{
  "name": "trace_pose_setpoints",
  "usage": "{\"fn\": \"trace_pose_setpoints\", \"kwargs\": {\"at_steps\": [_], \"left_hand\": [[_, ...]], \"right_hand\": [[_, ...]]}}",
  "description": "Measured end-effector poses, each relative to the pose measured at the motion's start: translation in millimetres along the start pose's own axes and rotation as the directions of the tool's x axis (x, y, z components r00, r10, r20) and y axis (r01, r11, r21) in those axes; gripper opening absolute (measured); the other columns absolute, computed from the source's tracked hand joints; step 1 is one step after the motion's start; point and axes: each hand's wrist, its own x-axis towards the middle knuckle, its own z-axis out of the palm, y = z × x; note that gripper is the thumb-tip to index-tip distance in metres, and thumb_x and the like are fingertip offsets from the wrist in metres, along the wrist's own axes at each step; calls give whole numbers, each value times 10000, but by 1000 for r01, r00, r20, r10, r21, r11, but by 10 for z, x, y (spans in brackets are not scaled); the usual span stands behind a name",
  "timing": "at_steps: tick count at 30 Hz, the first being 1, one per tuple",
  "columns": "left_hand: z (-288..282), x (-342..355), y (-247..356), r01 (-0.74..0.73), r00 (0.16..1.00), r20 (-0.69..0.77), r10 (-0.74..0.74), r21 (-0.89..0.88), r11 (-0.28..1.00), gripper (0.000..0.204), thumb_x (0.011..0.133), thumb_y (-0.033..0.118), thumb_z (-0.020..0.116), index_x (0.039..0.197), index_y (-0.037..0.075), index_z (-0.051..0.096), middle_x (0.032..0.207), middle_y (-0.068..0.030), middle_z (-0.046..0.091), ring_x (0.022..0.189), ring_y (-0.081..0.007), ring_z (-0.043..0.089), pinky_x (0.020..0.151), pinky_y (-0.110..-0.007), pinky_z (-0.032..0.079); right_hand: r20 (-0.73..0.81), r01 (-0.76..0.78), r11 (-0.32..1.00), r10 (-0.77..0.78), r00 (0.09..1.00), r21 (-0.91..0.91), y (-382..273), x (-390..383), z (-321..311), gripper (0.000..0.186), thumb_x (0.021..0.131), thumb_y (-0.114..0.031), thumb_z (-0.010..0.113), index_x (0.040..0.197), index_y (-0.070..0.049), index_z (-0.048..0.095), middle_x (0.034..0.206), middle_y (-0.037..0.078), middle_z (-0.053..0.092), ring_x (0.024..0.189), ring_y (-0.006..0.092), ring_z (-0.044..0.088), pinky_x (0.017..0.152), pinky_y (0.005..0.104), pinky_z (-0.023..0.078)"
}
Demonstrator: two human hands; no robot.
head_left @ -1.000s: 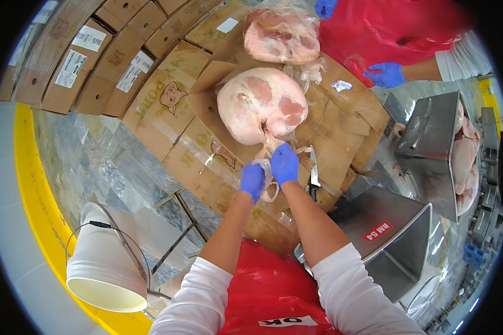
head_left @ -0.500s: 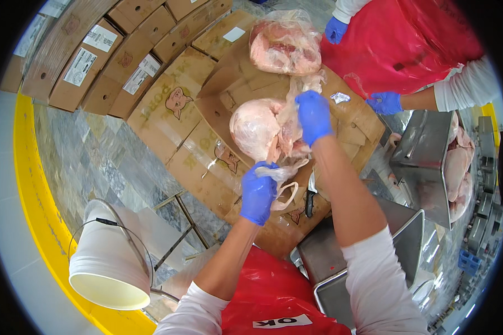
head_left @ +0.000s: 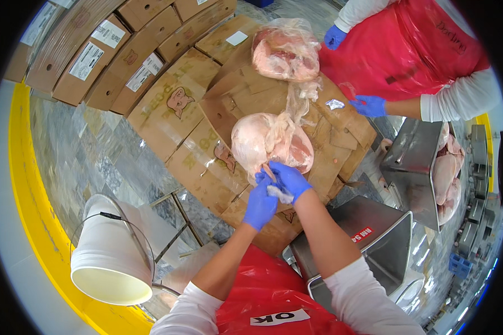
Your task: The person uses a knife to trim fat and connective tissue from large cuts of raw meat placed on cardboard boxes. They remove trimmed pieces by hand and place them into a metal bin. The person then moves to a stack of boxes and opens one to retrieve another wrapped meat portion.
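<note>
A large pale joint of meat (head_left: 248,139), with plastic wrap gathered over it, lies on brown cardboard (head_left: 346,134). My left hand (head_left: 261,201) and my right hand (head_left: 289,181), in blue gloves, meet at its near end, both closed on its narrow end and some crumpled plastic. The exact split of their grip is hidden. Beyond, a second bagged piece of meat (head_left: 285,50) rests at the back of the cardboard, trailing loose plastic (head_left: 303,95). A small silvery scrap (head_left: 334,104) sits to its right.
A co-worker in a red apron (head_left: 385,44) stands top right, blue-gloved hands (head_left: 369,106) apart from mine. Boxes (head_left: 123,61) are stacked top left. A white bucket (head_left: 106,251) stands lower left. A metal bin of meat (head_left: 408,167) and another metal bin (head_left: 346,240) are on the right.
My right hand has come back down from the meat's upper right to beside my left hand. The plastic now lies over the joint's top, and the knife seen earlier is hidden.
</note>
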Motion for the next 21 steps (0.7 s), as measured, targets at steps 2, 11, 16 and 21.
{"fn": "trace_pose_setpoints", "kwargs": {"at_steps": [2, 11, 16, 21], "left_hand": [[-82, -214, -121, -6, 1000, 22, 3, 119, 993, 182, 940, 69, 530, 1060, -15, 638, 826, -37, 639, 752, -131, 586, 691, -293, 491], [-235, -116, -390, 520, 820, 216, -530, -668, 532, 324, 1060, 354, 491, 1016, 95, 680, 754, -7, 610, 602, -147, 560, 507, -312, 450], [236, 844, 28, 510, 857, 290, -427, -594, 622, 293, 1002, 395, 589, 960, 123, 690, 735, -12, 620, 576, -156, 553, 493, -316, 458], [433, 1072, -456, 640, 760, 380, -527, -573, 511, 174, 919, 224, 647, 921, 55, 691, 778, -76, 678, 656, -212, 643, 563, -378, 535]], "right_hand": [[-170, -67, 998, 62, 984, -21, 42, 218, 105, 165, 967, -124, 483, 1003, -21, 607, 789, 86, 622, 578, 181, 568, 467, 311, 427], [-183, 178, 975, -153, 971, 131, 335, 64, 192, 162, 980, -244, 509, 887, -128, 572, 583, 11, 423, 420, 155, 358, 400, 321, 285], [-238, 378, 925, -359, 902, 37, -23, -382, 248, 233, 982, -241, 549, 762, -166, 529, 559, -47, 414, 412, 106, 344, 384, 289, 283], [-233, 386, 920, -392, 890, -72, 227, -445, 93, 146, 923, -165, 542, 777, -166, 531, 577, -23, 434, 389, 120, 358, 349, 311, 237]]}}
